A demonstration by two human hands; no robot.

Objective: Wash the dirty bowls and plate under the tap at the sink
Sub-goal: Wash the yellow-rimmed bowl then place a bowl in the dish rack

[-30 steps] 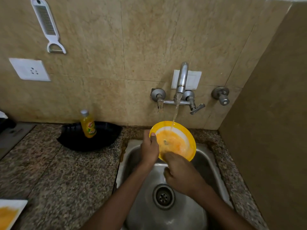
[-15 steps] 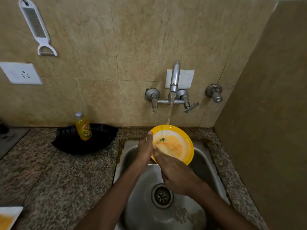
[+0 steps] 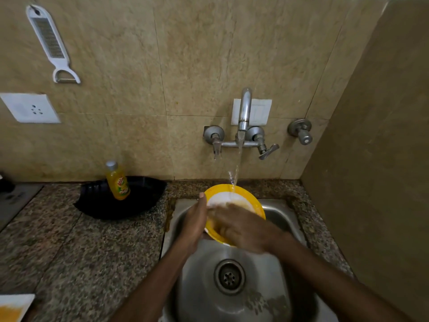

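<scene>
One yellow-rimmed round plastic bowl tilts under the running steel tap above the sink, left hand gripping its rim, right hand spread, scrubbing inside; an orange-smeared white plate waits unwashed on the desk.

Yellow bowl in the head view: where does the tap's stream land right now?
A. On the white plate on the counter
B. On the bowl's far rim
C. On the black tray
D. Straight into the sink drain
B: the stream from the tap meets the far rim of the yellow bowl, held tilted over the sink by the left hand while the right hand rubs inside.
</scene>
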